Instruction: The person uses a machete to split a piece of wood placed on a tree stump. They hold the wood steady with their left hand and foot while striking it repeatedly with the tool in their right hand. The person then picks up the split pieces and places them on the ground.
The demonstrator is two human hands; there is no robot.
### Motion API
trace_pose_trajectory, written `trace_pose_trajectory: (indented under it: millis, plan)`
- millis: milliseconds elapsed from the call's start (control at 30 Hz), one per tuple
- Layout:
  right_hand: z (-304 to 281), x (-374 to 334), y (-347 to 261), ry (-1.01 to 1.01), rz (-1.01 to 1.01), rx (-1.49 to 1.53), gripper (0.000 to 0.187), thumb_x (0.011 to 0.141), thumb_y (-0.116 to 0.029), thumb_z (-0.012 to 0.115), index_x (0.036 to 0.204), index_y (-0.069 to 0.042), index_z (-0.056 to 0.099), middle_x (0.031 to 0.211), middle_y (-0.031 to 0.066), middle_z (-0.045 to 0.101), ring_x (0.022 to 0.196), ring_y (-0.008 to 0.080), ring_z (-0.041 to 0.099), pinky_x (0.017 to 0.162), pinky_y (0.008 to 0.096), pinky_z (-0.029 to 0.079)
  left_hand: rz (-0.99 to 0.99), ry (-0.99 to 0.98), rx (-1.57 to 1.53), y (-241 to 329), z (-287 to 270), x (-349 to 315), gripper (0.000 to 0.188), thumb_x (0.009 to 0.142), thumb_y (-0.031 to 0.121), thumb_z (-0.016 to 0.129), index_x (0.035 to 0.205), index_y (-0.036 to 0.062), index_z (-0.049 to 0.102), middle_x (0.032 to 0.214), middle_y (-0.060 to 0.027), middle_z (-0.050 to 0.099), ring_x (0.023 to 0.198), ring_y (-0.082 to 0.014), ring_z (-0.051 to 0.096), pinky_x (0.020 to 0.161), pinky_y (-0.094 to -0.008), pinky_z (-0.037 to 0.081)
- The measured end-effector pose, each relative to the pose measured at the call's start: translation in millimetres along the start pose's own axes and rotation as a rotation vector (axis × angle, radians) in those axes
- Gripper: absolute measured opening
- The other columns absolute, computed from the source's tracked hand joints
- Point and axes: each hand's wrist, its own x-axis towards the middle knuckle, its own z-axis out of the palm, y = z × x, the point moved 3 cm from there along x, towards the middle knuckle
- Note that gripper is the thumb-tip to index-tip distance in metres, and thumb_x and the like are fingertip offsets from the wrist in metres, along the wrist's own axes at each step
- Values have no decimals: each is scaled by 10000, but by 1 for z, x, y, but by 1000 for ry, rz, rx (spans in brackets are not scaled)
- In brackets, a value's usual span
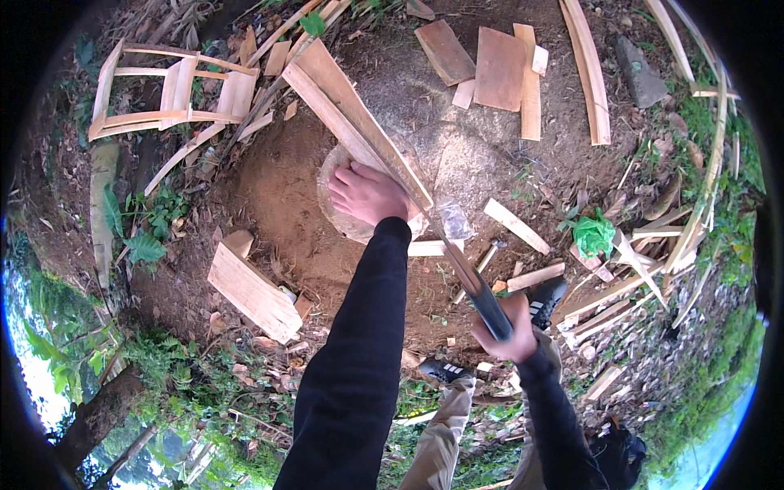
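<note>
A long pale wooden board [353, 106] slants across a round log stump [346, 224], its near end just right of my left hand. My left hand [367, 193] grips the board's side over the stump, its fingers bent and partly hidden beneath the palm. In my right hand [508, 330] is a machete [467, 273], held by its dark handle with the fingers wrapped round it. Its narrow blade points up and left, and the tip comes close to the board's near end; I cannot tell whether they touch.
At upper left lies a slatted wooden frame [155, 119]. Boards [500, 69] rest on the ground at the top. A thick wood piece [253, 290] lies at lower left. Right of me are a green plastic bag [594, 235], scattered offcuts [517, 226] and long strips [590, 77].
</note>
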Motion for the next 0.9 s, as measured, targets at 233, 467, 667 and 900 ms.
trace_pose_trajectory:
  millis: [233, 467, 667, 900]
  plan:
    - [-6, -51, -15, 30, 28, 36, 142, 686, -49, 670, 602, -80, 560, 504, 37, 514, 426, 172, 525, 453, 300, 396, -8, -17, 82, 0, -5, 2, 244, 965, 234, 405, 1056, 68, 560, 1076, -164, 538, 987, -364, 528, 893, -509, 389]
    - [12, 43, -37, 87, -114, 37, 190, 696, -94, 694, 602, -34, 540, 494, 69, 499, 405, 190, 520, 421, 318, 383, 38, -27, 76, -11, 12, -6, 253, 951, 264, 426, 1007, 52, 551, 1025, -161, 532, 925, -370, 530, 840, -506, 404]
    - [-9, -30, -54, 53, -23, -42, 168, 659, -95, 683, 587, -54, 536, 514, 103, 507, 424, 272, 547, 437, 352, 426, 77, 80, 34, -8, 5, 1, 245, 946, 277, 423, 995, 74, 552, 1015, -142, 540, 907, -364, 541, 820, -511, 419]
    - [1, 11, -56, 79, -56, 20, 213, 670, -102, 696, 583, -45, 510, 515, 102, 488, 418, 283, 510, 439, 356, 400, 45, 14, 129, -20, 18, 2, 255, 964, 300, 436, 971, 65, 533, 988, -159, 537, 900, -382, 546, 796, -515, 423]
